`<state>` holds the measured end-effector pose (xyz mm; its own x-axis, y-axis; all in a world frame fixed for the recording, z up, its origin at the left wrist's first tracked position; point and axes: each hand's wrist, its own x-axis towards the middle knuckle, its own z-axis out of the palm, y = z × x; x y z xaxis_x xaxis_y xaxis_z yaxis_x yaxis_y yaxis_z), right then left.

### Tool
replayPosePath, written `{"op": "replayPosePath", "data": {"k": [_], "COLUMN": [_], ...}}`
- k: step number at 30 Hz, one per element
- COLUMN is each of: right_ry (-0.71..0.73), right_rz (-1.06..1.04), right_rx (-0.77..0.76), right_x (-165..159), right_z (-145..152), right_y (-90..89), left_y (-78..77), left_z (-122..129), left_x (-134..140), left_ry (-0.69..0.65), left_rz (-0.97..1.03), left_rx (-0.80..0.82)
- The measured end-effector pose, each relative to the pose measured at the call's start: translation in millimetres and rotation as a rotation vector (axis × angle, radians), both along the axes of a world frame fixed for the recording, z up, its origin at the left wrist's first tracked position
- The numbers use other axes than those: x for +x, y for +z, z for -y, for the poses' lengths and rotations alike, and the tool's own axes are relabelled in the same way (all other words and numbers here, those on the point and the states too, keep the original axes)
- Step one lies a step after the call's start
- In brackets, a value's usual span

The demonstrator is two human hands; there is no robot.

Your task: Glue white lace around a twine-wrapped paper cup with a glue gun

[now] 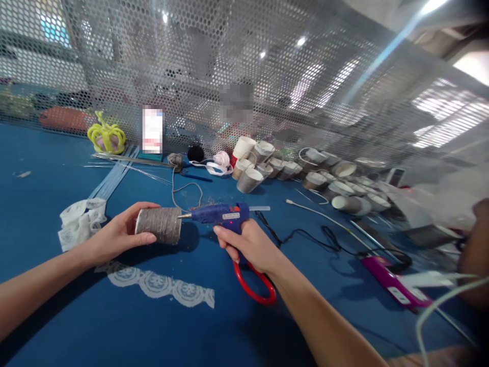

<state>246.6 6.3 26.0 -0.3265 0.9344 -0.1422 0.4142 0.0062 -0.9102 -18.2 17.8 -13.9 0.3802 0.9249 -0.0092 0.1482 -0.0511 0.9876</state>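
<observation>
Over table (168, 336): left hand (119, 232) holds grey cylinder (165, 225), right hand (255, 245) glue gun (209, 214).

Wearer's hands (121, 228): two
Glue gun (212, 214), centre: one
Held cylinder (164, 226): one
Flat lace strip (158, 284), lower left: one
Yellow crown (108, 128), upper left: one
Cups (250, 180), centre to right: over ten, too blurred to count

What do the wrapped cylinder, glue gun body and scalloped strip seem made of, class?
Wrapped cylinder: outside apparently matt grey yarn, judging by fine wound lines.
Glue gun body: probably smooth blue plastic, evenly coloured and moulded-looking.
Scalloped strip: likely matt white lace, with openwork flower patterns.
</observation>
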Motion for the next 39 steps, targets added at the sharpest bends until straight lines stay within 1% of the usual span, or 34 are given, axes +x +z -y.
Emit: {"op": "replayPosePath", "data": {"k": [4,11,17,20,30,39], "right_ry": [-0.023,0.019,-0.018,-0.014,0.046,0.005], "right_rz": [0.011,0.124,0.012,-0.008,0.064,-0.088], "right_rx": [0.012,-0.015,-0.008,-0.008,-0.053,-0.044], "right_x": [0,1,1,1,1,2], "right_z": [1,3,1,0,2,-1], "right_y": [1.8,11.7,3.9,1.8,9.8,0.3], "left_y": [-1.9,-1.2,2.3,2.1,5.3,5.3], "left_z": [1,0,2,2,3,3], "left_x": [-1,-1,0,0,-1,-1], "left_ry": [-0.014,-0.001,-0.015,-0.014,0.028,-0.02], "left_rz": [0.011,0.006,-0.029,-0.04,0.024,0.007], "left_rx": [-0.01,-0.012,-0.016,-0.005,-0.04,-0.035]}}
